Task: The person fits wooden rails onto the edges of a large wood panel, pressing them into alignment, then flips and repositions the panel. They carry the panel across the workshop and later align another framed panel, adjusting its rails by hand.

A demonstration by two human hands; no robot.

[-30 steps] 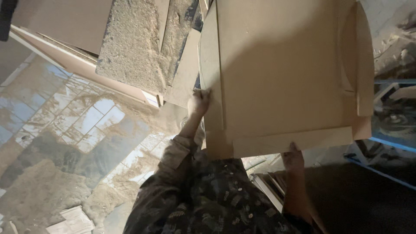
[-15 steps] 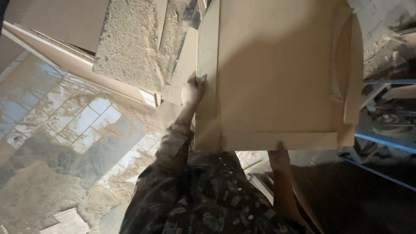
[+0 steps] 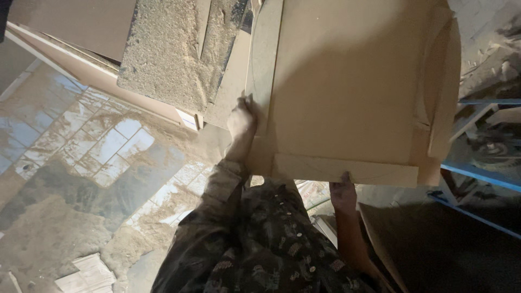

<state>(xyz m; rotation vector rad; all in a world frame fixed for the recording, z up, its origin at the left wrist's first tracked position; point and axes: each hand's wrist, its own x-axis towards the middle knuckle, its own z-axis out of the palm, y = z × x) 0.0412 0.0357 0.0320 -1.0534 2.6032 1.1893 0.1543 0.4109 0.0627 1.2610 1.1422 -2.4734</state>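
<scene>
I am holding a large tan fibreboard panel (image 3: 347, 81) up in front of me, above my chest. It is flat and smooth, a plain light brown, with narrow strips of the same board fixed along its left edge and its near edge. A curved strip runs down its right side, and the corner there ends in a small square block. A soft shadow falls across its upper left part.

My left hand (image 3: 240, 118) is closed on the panel's left edge, fingers curled round the strip, arm stretched up from a dark patterned sleeve (image 3: 217, 217). My right hand (image 3: 342, 191) grips the near edge from below, thumb on the face of the board, near the middle of that edge.

To the left of the panel lies a stack of other boards (image 3: 70, 27). One of them is a slab (image 3: 168, 54) thickly coated with sawdust, and it is close to the panel's left edge.

Below me is a tiled floor (image 3: 81, 152), glossy in patches and smeared with pale dust that gathers thicker near my feet. A scrap of white ribbed material (image 3: 87, 274) lies on it at the lower left. On the right stands a blue metal frame (image 3: 477, 176), with dusty debris and a small wheel-like part behind it.
</scene>
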